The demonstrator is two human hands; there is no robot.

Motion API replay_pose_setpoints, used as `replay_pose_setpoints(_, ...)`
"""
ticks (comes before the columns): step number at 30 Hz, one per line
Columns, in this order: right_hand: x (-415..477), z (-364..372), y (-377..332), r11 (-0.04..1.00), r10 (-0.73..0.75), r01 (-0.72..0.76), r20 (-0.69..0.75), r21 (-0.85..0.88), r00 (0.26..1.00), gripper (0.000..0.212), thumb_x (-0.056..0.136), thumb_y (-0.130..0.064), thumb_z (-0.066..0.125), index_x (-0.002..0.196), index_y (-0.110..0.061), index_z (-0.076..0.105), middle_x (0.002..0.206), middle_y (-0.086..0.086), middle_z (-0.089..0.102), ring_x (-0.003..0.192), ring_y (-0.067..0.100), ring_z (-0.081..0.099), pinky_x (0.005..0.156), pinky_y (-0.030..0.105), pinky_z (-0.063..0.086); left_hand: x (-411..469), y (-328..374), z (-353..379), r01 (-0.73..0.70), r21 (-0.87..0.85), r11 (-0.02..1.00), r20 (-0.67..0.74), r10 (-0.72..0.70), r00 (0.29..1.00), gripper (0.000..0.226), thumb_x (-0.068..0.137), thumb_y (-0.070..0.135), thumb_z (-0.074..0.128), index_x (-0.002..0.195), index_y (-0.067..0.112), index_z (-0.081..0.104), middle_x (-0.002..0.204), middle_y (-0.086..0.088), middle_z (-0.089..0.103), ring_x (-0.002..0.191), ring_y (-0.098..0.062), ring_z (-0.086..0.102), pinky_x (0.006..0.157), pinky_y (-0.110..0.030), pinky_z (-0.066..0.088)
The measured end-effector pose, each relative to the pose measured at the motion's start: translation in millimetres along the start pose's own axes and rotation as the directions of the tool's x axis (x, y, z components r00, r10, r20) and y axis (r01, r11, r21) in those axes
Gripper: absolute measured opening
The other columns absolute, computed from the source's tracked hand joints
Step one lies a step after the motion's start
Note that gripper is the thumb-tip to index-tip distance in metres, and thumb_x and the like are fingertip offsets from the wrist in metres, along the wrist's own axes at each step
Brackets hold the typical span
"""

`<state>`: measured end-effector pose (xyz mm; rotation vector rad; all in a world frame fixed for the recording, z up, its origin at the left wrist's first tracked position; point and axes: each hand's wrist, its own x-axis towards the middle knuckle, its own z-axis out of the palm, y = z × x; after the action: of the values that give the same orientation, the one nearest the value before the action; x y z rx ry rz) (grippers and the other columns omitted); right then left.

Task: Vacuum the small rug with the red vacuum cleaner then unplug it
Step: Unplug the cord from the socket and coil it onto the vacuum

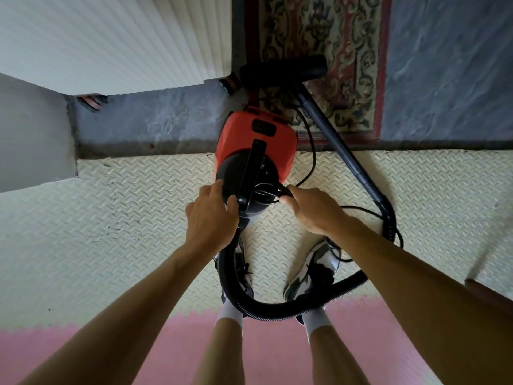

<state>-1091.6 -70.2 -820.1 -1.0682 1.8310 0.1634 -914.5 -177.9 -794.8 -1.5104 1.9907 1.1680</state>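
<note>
The red vacuum cleaner (258, 140) stands at the centre, half on the cream foam mat (125, 212) and half on the dark floor beyond it. It is a squat canister with hard plastic walls. I judge it to be moderately heavy for one hand and rigid, and its rounded black top looks smooth enough to slip under a palm.

The sound place to lift it is the black carry handle (254, 168), which runs across that top. The left grip (212, 218) comes in from 7 o'clock and lies on the black dome. Its fingers are loosely spread and its thumb is against the handle's near end, so it steadies without clasping. The right grip (311, 211), from 5 o'clock, has its fingertips curled in on strands of the power cord (314, 162) gathered at the dome. This looks like a pinch.

The cord is thin and limp, so it should be pulled by the plug and not by the wire. No plug or socket is in view.

The ribbed hose (277, 309) is springy and loops round the person's shoes (313, 268) at 6 o'clock, which could trip them. The stiff wand (336, 134) climbs toward 1 o'clock to the floor head (283, 69), which rests on the small rug (327, 37) at 12 o'clock. A white ribbed panel (111, 37) fills 10 o'clock.
</note>
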Motion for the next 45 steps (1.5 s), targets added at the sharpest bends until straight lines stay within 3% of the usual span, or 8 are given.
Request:
replay_pose_setpoints(7, 34, -49, -17, 0.933, -0.097, 0.115, 0.069, -0.342, 0.993, 0.037, 0.1, -0.046, 0.034, 0.107, -0.015, 0.054, 0.082, 0.002, 0.057, 0.084, 0.026, 0.058, 0.068, 0.036, 0.04, 10, -2, 10, -0.121, 0.058, 0.991, 0.058, 0.117, 0.991, 0.05, 0.098, 0.029, 0.031, 0.146, 0.017, 0.027, 0.135, -0.014, 0.046, 0.117, -0.03, 0.049, 0.104, -0.048, 0.032)
replay_pose_setpoints(13, 62, -51, 0, 0.995, -0.018, 0.001, 0.17, 0.098, 0.985, 0.036, 0.089, -0.047, 0.042, 0.08, -0.014, 0.051, 0.074, 0.006, 0.056, 0.071, 0.026, 0.055, 0.065, 0.039, 0.04, 22, -4, 9, -0.208, 0.173, 0.963, 0.095, 0.194, 0.977, 0.049, 0.096, 0.034, 0.025, 0.142, 0.019, 0.032, 0.142, -0.017, 0.038, 0.127, -0.033, 0.04, 0.105, -0.049, 0.031)
replay_pose_setpoints(19, 55, -35, -1, 0.944, 0.088, -0.113, 0.094, 0.311, 0.992, 0.034, 0.094, -0.037, 0.043, 0.094, -0.006, 0.058, 0.094, 0.012, 0.07, 0.086, 0.031, 0.065, 0.08, 0.044, 0.05, 17, -2, 15, -0.22, 0.195, 0.956, 0.077, 0.209, 0.975, 0.053, 0.098, 0.032, 0.034, 0.147, 0.015, 0.021, 0.149, -0.016, 0.029, 0.137, -0.031, 0.028, 0.11, -0.045, 0.023)
replay_pose_setpoints(23, 55, -46, 4, 0.725, 0.085, -0.323, 0.386, 0.608, 0.918, 0.03, 0.101, -0.039, 0.04, 0.092, -0.012, 0.05, 0.048, -0.011, 0.048, 0.047, 0.011, 0.027, 0.047, 0.023, 0.028, 17, 0, 19, -0.216, 0.176, 0.96, 0.059, 0.208, 0.976, 0.055, 0.098, 0.031, 0.034, 0.148, 0.015, 0.018, 0.15, -0.015, 0.028, 0.137, -0.029, 0.027, 0.11, -0.044, 0.023)
replay_pose_setpoints(28, 60, -42, 18, 0.479, -0.031, -0.505, 0.588, 0.718, 0.808, 0.033, 0.099, -0.046, 0.041, 0.091, -0.015, 0.05, 0.059, -0.006, 0.027, 0.044, 0.007, 0.021, 0.045, 0.021, 0.025, 21, -9, 16, -0.241, 0.193, 0.951, 0.079, 0.229, 0.97, 0.055, 0.097, 0.035, 0.036, 0.148, 0.021, 0.019, 0.146, -0.014, 0.034, 0.133, -0.029, 0.034, 0.108, -0.045, 0.026)
replay_pose_setpoints(33, 62, -50, 1, 0.806, 0.116, -0.35, 0.453, 0.477, 0.884, 0.033, 0.099, -0.043, 0.041, 0.095, -0.014, 0.057, 0.07, -0.005, 0.056, 0.048, 0.009, 0.034, 0.048, 0.023, 0.031, 15, -8, 25, -0.232, 0.153, 0.961, 0.104, 0.217, 0.971, 0.054, 0.098, 0.036, 0.034, 0.148, 0.022, 0.02, 0.146, -0.01, 0.035, 0.133, -0.026, 0.034, 0.109, -0.043, 0.024)
replay_pose_setpoints(39, 66, -19, -34, 0.566, 0.023, -0.499, 0.593, 0.656, 0.805, 0.028, 0.103, -0.031, 0.036, 0.08, -0.017, 0.047, 0.059, -0.004, 0.028, 0.044, 0.008, 0.021, 0.045, 0.023, 0.021, 21, -5, 19, -0.224, 0.19, 0.956, 0.05, 0.218, 0.975, 0.051, 0.098, 0.037, 0.032, 0.147, 0.027, 0.023, 0.135, -0.015, 0.044, 0.123, -0.027, 0.044, 0.107, -0.045, 0.029)
replay_pose_setpoints(45, 68, -48, -41, 0.988, 0.035, -0.085, 0.346, 0.13, 0.938, 0.042, 0.1, -0.027, 0.039, 0.134, -0.002, 0.037, 0.088, 0.006, 0.053, 0.084, 0.029, 0.054, 0.069, 0.032, 0.044, 24, 5, 11, -0.27, 0.261, 0.927, -0.029, 0.287, 0.957, 0.049, 0.084, 0.024, 0.049, 0.133, 0.019, 0.041, 0.136, -0.013, 0.039, 0.122, -0.029, 0.041, 0.108, -0.043, 0.03)
